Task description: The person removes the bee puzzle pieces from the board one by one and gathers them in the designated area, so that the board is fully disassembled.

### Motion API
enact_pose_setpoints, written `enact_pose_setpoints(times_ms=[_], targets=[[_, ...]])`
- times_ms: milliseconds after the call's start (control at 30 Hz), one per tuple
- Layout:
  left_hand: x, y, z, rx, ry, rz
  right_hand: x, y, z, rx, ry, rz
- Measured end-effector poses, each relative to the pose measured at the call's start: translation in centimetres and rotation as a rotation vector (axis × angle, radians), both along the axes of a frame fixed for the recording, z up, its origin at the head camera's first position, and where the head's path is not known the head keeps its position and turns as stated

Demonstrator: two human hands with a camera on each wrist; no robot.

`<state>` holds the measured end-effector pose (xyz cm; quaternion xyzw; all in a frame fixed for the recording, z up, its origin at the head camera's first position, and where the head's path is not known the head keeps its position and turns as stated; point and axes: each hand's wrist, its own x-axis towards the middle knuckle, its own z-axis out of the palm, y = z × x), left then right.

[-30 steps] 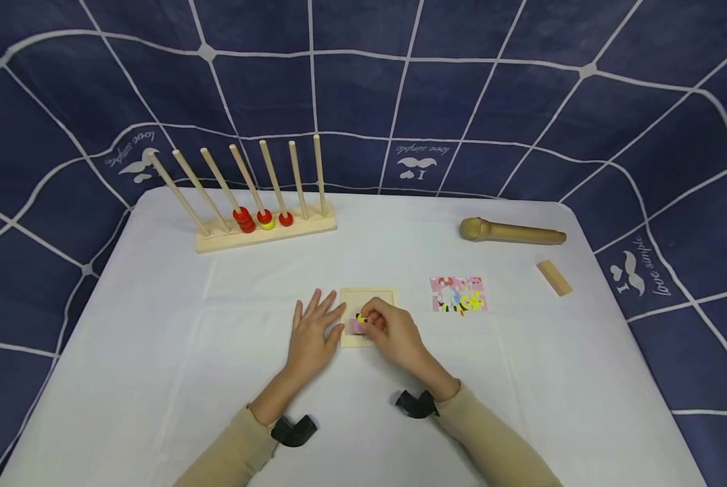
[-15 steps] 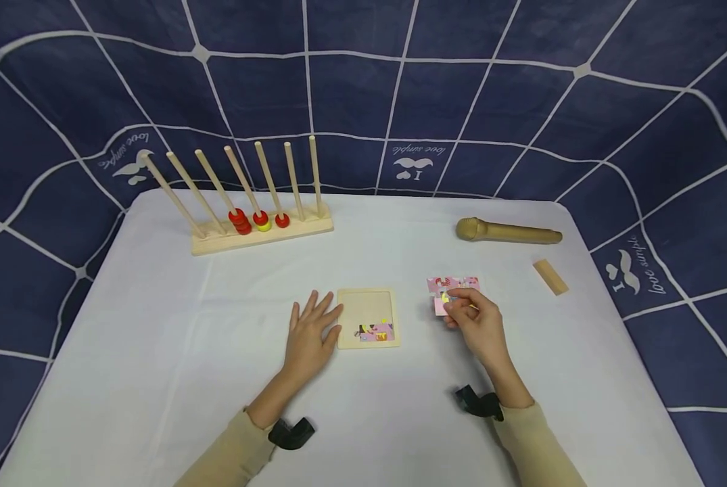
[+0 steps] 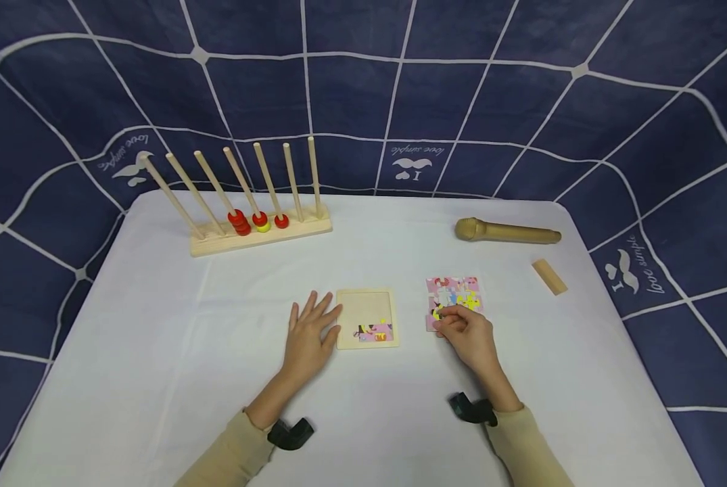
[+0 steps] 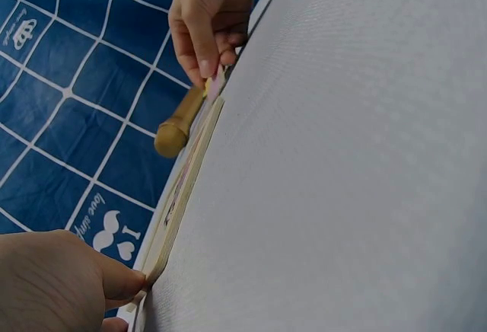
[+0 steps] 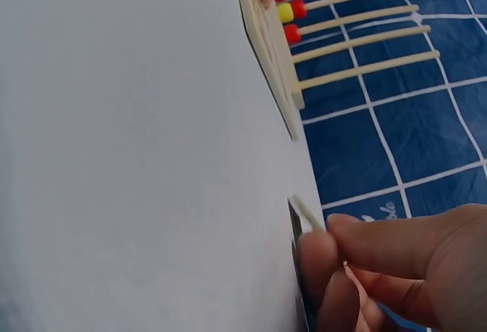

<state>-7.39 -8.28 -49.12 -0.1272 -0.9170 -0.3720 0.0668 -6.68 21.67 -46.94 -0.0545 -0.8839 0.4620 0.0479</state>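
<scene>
My right hand (image 3: pixel 469 338) pinches a pink and yellow jigsaw puzzle piece (image 3: pixel 431 323) between thumb and fingers, at the near edge of a group of joined puzzle pieces (image 3: pixel 451 291). The right wrist view shows only the pale edge of that puzzle piece (image 5: pixel 306 214) at the fingertips. My left hand (image 3: pixel 307 338) lies with spread fingers on the table, its fingertips at the left rim of a square wooden puzzle tray (image 3: pixel 363 304). Several pieces (image 3: pixel 377 332) lie in the tray's near right part. The left wrist view shows the left thumb (image 4: pixel 122 279) touching the tray's edge.
A wooden rack (image 3: pixel 262 237) with upright pegs and several red and yellow beads stands at the back left. A brown wooden microphone-shaped object (image 3: pixel 509 232) lies at the back right, with a small wooden block (image 3: pixel 549 276) nearer. White cloth (image 3: pixel 174 365) covers the table.
My right hand has left the tray, moved right to the joined pieces, and come slightly nearer with a puzzle piece pinched. The left hand stays at the tray's rim.
</scene>
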Motion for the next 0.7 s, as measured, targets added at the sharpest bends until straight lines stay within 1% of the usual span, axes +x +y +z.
enact_pose_setpoints(times_ms=[133,333,533,700], targets=[[0.03,0.02,-0.01,0.004,-0.003,0.001,0.12,-0.1,-0.28,0.078,0.028,-0.01],[-0.03,0.02,-0.1,0.0,0.005,0.003,0.07,0.01,-0.49,0.107,0.068,-0.054],[0.0,0.1,-0.07,-0.001,-0.015,0.002,0.15,0.18,-0.64,0.138,0.109,-0.065],[-0.04,0.08,-0.15,-0.001,-0.013,0.002,0.21,0.21,-0.56,0.16,0.101,-0.069]])
